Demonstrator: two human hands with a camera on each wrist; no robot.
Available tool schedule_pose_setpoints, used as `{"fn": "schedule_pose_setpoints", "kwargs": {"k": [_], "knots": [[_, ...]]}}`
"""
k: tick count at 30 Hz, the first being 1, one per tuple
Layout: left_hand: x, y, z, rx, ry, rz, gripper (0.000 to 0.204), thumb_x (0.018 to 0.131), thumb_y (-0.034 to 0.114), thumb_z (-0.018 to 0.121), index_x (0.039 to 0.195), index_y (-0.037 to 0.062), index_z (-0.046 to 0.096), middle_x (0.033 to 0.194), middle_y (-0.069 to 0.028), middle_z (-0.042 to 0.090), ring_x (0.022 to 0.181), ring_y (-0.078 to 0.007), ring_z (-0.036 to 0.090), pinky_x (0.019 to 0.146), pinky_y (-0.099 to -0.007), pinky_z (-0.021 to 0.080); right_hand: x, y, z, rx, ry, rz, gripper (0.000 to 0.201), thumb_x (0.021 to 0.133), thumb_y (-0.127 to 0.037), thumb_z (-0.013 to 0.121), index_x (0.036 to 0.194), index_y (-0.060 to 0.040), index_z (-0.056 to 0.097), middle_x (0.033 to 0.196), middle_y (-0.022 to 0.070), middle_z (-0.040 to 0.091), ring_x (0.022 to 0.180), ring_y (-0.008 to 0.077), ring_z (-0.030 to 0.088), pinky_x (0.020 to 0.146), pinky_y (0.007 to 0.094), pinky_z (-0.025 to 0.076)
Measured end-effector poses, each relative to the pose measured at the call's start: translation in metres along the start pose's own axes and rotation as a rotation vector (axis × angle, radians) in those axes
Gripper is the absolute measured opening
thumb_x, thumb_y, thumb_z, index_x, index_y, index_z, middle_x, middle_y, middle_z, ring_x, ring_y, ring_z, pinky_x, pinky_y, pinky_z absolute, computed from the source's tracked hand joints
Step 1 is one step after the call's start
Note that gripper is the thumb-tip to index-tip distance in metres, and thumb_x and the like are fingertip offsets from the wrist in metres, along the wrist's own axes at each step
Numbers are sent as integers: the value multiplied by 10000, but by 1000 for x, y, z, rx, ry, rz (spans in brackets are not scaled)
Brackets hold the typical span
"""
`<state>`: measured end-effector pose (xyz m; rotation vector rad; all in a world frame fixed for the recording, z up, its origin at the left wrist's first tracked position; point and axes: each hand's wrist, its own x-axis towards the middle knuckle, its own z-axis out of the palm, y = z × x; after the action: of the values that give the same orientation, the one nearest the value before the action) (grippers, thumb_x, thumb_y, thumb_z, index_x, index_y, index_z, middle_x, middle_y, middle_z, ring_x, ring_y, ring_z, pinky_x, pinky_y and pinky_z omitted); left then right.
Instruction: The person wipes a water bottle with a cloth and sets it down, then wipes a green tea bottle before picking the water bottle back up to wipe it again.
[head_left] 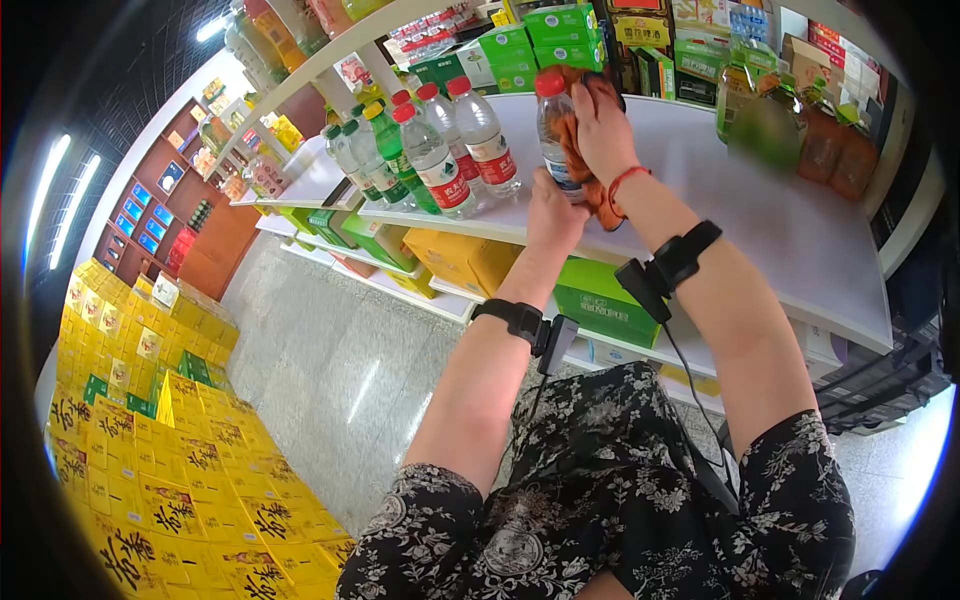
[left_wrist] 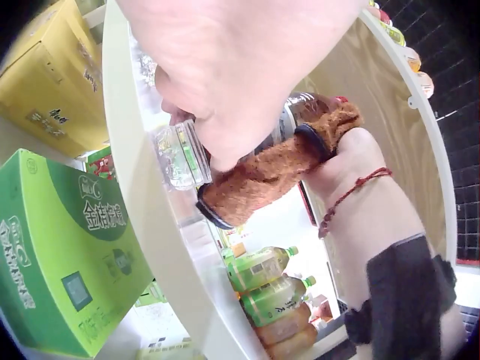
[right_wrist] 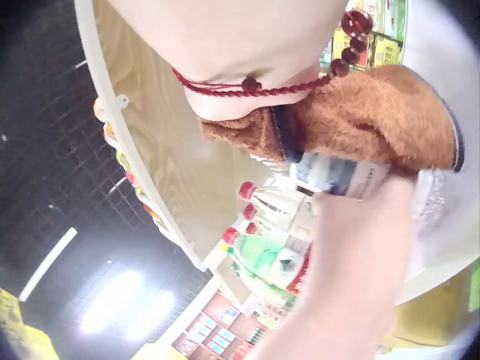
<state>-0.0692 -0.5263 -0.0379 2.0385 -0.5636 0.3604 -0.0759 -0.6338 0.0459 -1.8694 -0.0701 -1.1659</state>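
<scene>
A clear plastic water bottle (head_left: 549, 122) with a red cap stands out over the white shelf in the head view. My left hand (head_left: 556, 215) grips it near the base, with the fingers curled round it in the left wrist view. Against its upper side my right hand (head_left: 604, 132) holds a brown cloth (head_left: 607, 208) with dark edging. The cloth (left_wrist: 259, 178) runs along the bottle's length and hides much of that side. In the right wrist view, part of the bottle's blue-and-white label (right_wrist: 330, 174) shows below the cloth (right_wrist: 375, 116).
Several red-capped water bottles (head_left: 437, 170) and green bottles (head_left: 388, 145) stand left on the white shelf (head_left: 740, 235). Green tea bottles (head_left: 765, 130) are at the right, green boxes (head_left: 540, 45) behind. A yellow carton (head_left: 465, 260) and a green carton (head_left: 607, 300) sit below.
</scene>
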Motion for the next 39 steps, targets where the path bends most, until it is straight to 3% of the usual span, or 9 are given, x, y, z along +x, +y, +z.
{"fn": "schedule_pose_setpoints", "kwargs": {"k": [5, 7, 14, 16, 22, 25, 29, 37, 39], "knots": [[-2, -2, 2, 84, 10, 76, 574, 718, 117, 722, 1126, -43, 350, 1077, -272, 531, 981, -446, 550, 831, -462, 466, -44, 66, 1, -103, -57, -1, 409, 971, -363, 351, 1093, -37, 566, 1114, 238, 573, 1045, 444, 499, 865, 464, 417], [3, -11, 9, 44, 42, 91, 599, 727, 107, 705, 1171, -55, 335, 1092, -286, 520, 1010, -459, 534, 858, -476, 453, -57, 76, -4, -105, -220, 240, 410, 970, -350, 352, 1111, -28, 563, 1125, 235, 573, 1058, 440, 499, 880, 449, 421], [2, -5, -12, -120, -149, 92, 614, 735, 90, 680, 1222, -58, 336, 1144, -295, 498, 1082, -470, 483, 913, -472, 426, -43, 79, -28, -301, -264, 22, 431, 958, -351, 425, 1073, 26, 597, 1011, 273, 602, 992, 425, 559, 870, 439, 445], [4, -14, -13, -61, -150, 191, 602, 741, 104, 677, 1231, -48, 360, 1150, -268, 504, 1094, -421, 488, 931, -448, 416, -36, 54, -47, -143, 60, 166, 422, 964, -344, 415, 1062, 24, 596, 1011, 265, 604, 991, 429, 557, 865, 442, 448], [-27, 20, -33, -125, 117, 281, 602, 811, 119, 649, 1312, -23, 346, 1186, -195, 476, 1054, -314, 505, 939, -396, 412, -43, 20, -82, 107, 22, 178, 388, 958, -333, 466, 1082, 18, 575, 896, 210, 612, 826, 336, 560, 788, 347, 447], [-54, 36, -35, -386, -104, 238, 596, 864, 112, 610, 1361, 1, 299, 1262, -153, 439, 1130, -271, 484, 979, -378, 390, -67, -6, -84, 224, -280, 309, 390, 948, -319, 504, 1133, 18, 573, 914, 158, 625, 851, 169, 549, 813, 312, 440], [-77, 26, -21, -881, -285, 115, 614, 897, 80, 581, 1399, 49, 228, 1362, -100, 382, 1259, -194, 401, 1026, -350, 369, -87, -16, -73, 583, -539, 483, 475, 945, -361, 515, 1157, 61, 568, 1072, 58, 592, 955, 112, 516, 864, 256, 418], [-70, 4, -55, -982, -105, -84, 551, 833, -56, 563, 1324, 71, 347, 1262, -83, 493, 1156, -193, 516, 973, -344, 449, -80, -24, -38, 504, -865, 548, 692, 901, -544, 502, 1199, 79, 546, 1146, 118, 584, 1067, 165, 514, 969, 278, 377], [-61, 0, -63, -1009, -62, -115, 529, 832, -67, 545, 1311, 68, 366, 1266, -88, 495, 1145, -200, 526, 961, -348, 462, -73, -33, -35, 336, -942, 357, 635, 922, -513, 486, 1198, 54, 550, 1188, 148, 571, 1086, 199, 528, 964, 296, 390]]}}
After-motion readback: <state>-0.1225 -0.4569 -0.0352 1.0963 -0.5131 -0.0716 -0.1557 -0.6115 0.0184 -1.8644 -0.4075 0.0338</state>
